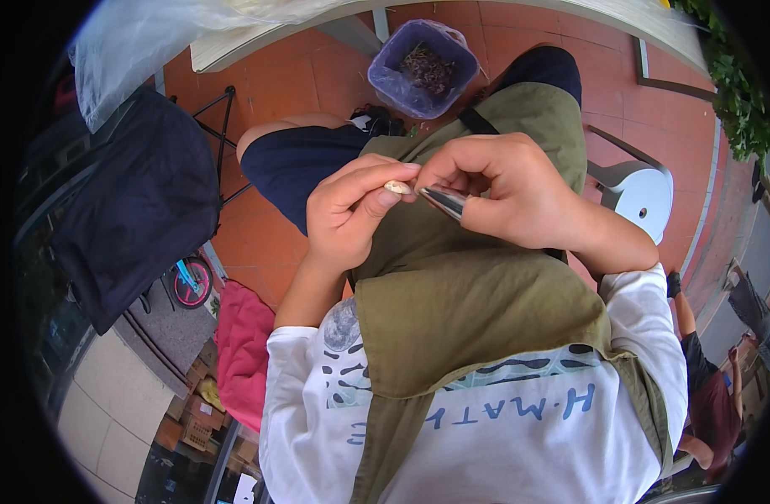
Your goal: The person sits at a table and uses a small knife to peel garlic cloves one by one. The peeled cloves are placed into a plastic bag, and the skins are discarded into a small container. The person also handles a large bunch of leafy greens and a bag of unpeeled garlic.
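My left hand (pixel 344 211) pinches a small pale, whitish piece of food (pixel 397 187) between thumb and fingertips, above my lap. What kind of food it is cannot be told. Close beside it on the right, my right hand (pixel 517 189) grips a small shiny metal tool (pixel 444 200), perhaps a knife. Its tip points toward the pale piece, and the curled fingers hide its handle. Both hands are over the olive-green apron (pixel 479 302) that covers my lap and chest.
A purple plastic bin (pixel 391 94), lined with a bag, holds dried plant scraps (pixel 427 68) beyond my knees. A table edge (pixel 233 53) with clear plastic film (pixel 151 44) crosses the top. A dark folding chair (pixel 145 201) stands left, a white stool (pixel 643 201) right; another person (pixel 712 390) is far right.
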`<state>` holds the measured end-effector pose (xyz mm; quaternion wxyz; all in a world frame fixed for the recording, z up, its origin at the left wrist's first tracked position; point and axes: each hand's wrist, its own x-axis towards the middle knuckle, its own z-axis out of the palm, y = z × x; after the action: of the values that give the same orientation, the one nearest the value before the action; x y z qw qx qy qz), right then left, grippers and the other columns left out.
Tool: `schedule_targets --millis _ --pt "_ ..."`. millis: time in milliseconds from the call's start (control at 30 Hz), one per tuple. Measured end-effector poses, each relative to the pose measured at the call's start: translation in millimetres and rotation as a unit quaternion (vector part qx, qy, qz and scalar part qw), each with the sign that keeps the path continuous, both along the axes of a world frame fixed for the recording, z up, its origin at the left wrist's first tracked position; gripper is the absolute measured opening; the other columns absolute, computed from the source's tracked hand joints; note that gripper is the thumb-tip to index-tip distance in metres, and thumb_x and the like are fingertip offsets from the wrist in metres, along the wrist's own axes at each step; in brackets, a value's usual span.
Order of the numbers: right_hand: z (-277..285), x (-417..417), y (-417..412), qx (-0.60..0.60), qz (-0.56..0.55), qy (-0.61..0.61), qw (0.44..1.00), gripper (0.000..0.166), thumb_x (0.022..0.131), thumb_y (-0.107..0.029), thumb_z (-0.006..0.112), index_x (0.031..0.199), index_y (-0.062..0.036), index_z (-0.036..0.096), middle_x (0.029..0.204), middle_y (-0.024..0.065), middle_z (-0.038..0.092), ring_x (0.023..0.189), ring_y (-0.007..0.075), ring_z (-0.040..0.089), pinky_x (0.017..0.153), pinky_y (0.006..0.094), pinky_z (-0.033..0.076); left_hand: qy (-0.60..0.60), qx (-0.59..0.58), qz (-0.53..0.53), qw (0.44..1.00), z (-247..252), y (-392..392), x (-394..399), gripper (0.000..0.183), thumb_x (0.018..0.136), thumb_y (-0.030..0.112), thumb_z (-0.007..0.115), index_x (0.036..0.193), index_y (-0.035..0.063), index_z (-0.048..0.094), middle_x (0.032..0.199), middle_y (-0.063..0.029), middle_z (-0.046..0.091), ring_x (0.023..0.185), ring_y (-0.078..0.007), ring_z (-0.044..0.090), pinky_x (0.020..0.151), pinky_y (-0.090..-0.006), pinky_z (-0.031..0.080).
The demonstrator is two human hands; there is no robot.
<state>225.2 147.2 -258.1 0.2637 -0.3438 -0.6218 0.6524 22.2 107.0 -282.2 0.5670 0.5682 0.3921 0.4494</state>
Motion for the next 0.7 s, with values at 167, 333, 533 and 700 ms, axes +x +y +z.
schedule_targets --millis 167,333,533,700 --pt "0.3 0.6 0.6 0.112 -0.018 -0.025 0.993 0.015 0.065 0.002 0.058 0.080 -0.0027 0.059 0.065 0.0074 0.057 0.054 0.0198 0.056 0.049 0.0279 0.044 -0.054 -0.074 0.010 0.996 -2.0 -1.9 -0.1 0.021 0.088 0.007 0.053 0.102 -0.0059 0.062 0.087 -0.0119 0.061 0.077 -0.0157 0.059 0.069 -0.0252 0.046" --pt "-6.1 -2.8 -2.4 0.166 -0.039 -0.053 0.984 0.020 0.065 0.002 0.059 0.085 -0.0037 0.062 0.073 0.0087 0.059 0.060 0.0213 0.059 0.052 0.0296 0.047 -0.068 -0.120 0.051 0.989 -2.3 -6.4 4.5 0.020 0.088 0.006 0.055 0.102 -0.0056 0.062 0.088 -0.0109 0.062 0.076 -0.0134 0.058 0.069 -0.0236 0.046" --pt "-8.1 -5.4 -2.9 0.188 -0.044 -0.054 0.980 0.022 0.067 0.001 0.061 0.088 -0.0036 0.063 0.074 0.0087 0.059 0.063 0.0215 0.060 0.053 0.0302 0.049 -0.022 -0.148 0.116 0.982 8.6 -11.5 14.0 0.017 0.085 0.002 0.059 0.100 -0.0049 0.062 0.088 -0.0089 0.063 0.076 -0.0109 0.059 0.069 -0.0210 0.046" --pt "-7.9 -4.3 -3.0 0.197 -0.037 -0.063 0.978 0.019 0.068 -0.002 0.063 0.087 -0.0036 0.063 0.072 0.0083 0.059 0.062 0.0215 0.059 0.052 0.0303 0.047 0.072 -0.097 0.116 0.986 11.4 -14.2 14.4 0.015 0.084 0.000 0.059 0.098 -0.0056 0.061 0.089 -0.0102 0.063 0.077 -0.0130 0.061 0.072 -0.0234 0.049"
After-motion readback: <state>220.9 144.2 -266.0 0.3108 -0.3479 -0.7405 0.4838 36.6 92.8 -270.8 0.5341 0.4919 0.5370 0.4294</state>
